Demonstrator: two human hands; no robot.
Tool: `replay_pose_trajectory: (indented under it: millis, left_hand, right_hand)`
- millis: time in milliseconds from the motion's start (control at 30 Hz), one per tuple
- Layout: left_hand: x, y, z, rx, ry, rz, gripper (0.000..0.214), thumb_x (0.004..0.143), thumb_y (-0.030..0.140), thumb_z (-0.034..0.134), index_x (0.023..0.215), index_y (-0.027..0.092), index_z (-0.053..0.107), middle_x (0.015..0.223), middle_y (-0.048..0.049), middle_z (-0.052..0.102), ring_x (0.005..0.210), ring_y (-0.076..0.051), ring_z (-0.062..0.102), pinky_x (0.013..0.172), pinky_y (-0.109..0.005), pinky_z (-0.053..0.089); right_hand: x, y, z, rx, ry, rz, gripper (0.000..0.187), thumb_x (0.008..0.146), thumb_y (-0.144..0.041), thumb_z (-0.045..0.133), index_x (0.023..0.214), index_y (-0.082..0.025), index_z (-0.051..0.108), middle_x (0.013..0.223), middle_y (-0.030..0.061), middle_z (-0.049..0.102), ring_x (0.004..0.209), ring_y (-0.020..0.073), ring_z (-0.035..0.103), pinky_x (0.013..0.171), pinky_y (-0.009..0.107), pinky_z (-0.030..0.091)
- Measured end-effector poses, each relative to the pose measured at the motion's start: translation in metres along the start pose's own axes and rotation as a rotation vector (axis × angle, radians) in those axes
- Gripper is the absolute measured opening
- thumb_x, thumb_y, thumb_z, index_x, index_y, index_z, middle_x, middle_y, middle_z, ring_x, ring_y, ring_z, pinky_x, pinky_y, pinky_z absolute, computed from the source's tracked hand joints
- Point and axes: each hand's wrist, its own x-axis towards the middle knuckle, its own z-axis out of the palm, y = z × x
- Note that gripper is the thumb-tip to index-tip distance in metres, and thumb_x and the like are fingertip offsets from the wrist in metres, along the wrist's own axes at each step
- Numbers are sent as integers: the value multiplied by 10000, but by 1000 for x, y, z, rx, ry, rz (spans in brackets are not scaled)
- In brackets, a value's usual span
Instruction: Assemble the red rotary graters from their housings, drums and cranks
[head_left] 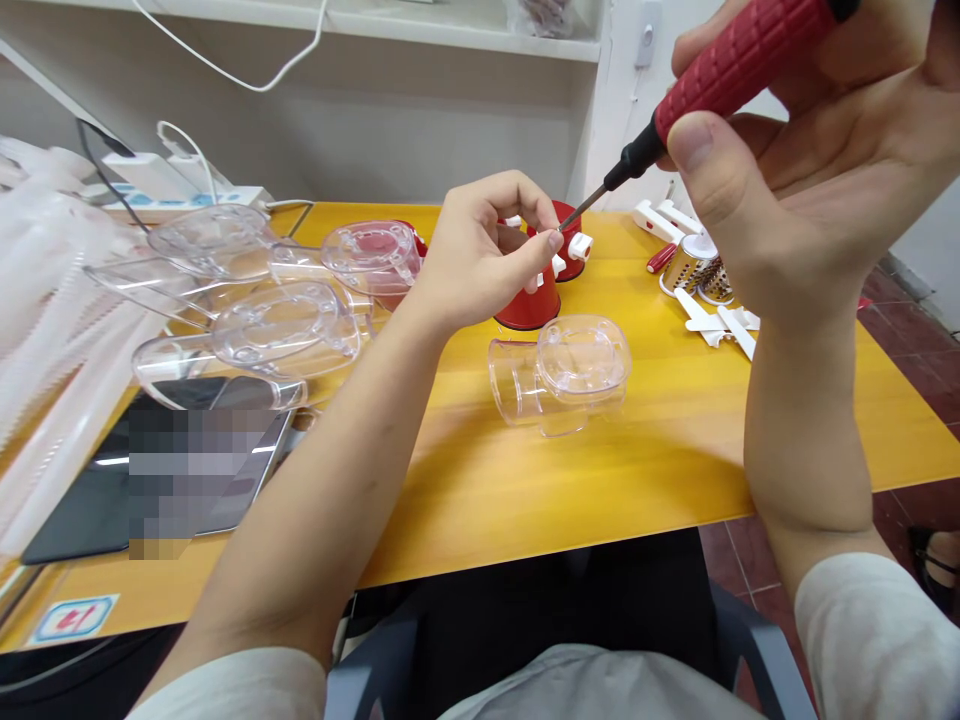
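Note:
My right hand (pixel 795 190) grips a screwdriver (pixel 727 75) by its red ribbed handle, held high and slanting down to the left. The shaft tip meets the pinched thumb and finger of my left hand (pixel 487 245). Whatever sits between those fingertips is too small to make out. Just behind and below my left hand stand red cup-shaped parts (pixel 529 308) with white knobs, partly hidden by the fingers. Nearer to me on the yellow table (pixel 600 470) lies a clear plastic housing (pixel 581 365), a rounded top joined to a short tube.
Several more clear housings (pixel 289 325) crowd the left, beside a tablet (pixel 82 510), plastic bags (pixel 60 260) and a power strip (pixel 240 197). White levers (pixel 720 322) and perforated metal drums (pixel 684 268) lie at the right. A shelf (pixel 450 30) spans the back.

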Motion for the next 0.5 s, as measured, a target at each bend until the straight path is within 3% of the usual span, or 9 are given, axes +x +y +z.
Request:
replay_pose_trajectory:
  millis: [100, 200, 333, 500]
  left_hand:
    - [-1, -1, 1, 16, 31, -3, 611, 1073, 836, 804, 1097, 246, 645, 850, 42, 720, 863, -137, 684, 756, -351, 495]
    - [-2, 1, 4, 27, 51, -20, 602, 1045, 826, 831, 1077, 248, 666, 867, 21, 770, 869, -164, 718, 710, -358, 471]
    - [-2, 4, 6, 18, 58, -36, 616, 999, 813, 891, 1036, 234, 682, 866, 13, 777, 797, -145, 684, 676, -343, 463]
    - [-2, 6, 6, -31, 45, -40, 685, 911, 868, 968, 1022, 235, 733, 890, 8, 807, 815, -144, 674, 673, -331, 494]
  right_hand:
    - [3, 5, -7, -177, -40, -336, 148, 1117, -474, 830, 1225, -384, 877, 1157, -123, 817, 1099, 83, 865, 1036, 243, 766]
    - [6, 16, -10, -209, -69, -376, 194, 1125, -329, 808, 1305, -391, 843, 1161, -124, 794, 1087, 69, 849, 1043, 213, 747]
    - [7, 28, -5, 2, 13, -443, 438, 1100, -330, 883, 1481, -447, 701, 1254, -154, 798, 1057, 41, 844, 999, 201, 771]
    - [8, 24, -5, -22, 34, -369, 446, 1074, -410, 937, 1412, -369, 650, 1217, -115, 832, 1066, 112, 875, 894, 280, 798]
